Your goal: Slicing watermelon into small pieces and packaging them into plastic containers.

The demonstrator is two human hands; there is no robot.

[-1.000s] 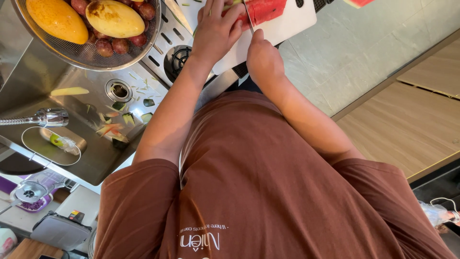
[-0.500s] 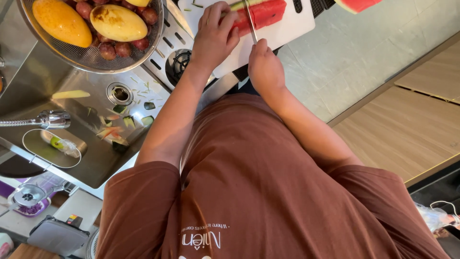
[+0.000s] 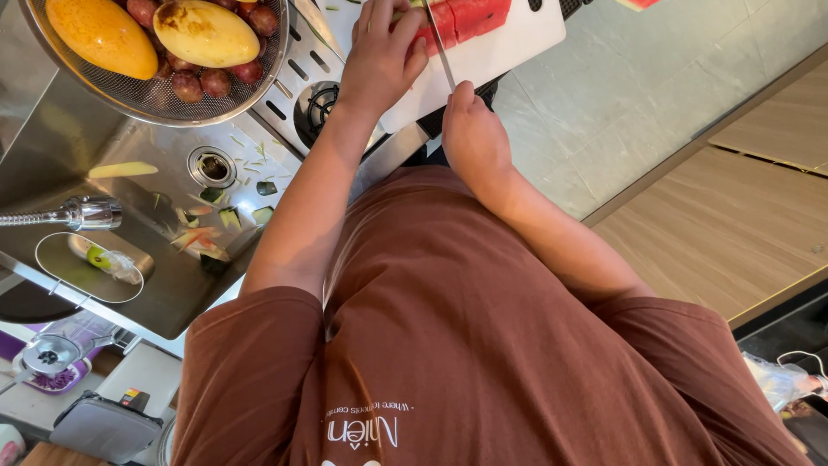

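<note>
Now left hand (image 3: 379, 56) presses watermelon (image 3: 461, 17); right hand (image 3: 470, 138) grips knife (image 3: 440, 47) beside it.

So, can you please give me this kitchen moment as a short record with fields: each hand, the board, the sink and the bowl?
left hand: presses on the watermelon piece
right hand: grips a knife, blade on the watermelon
board: white cutting board, beside the gas burner
sink: steel, with peel scraps near the drain
bowl: mesh colander holding yellow mangoes and small dark red fruits
</note>
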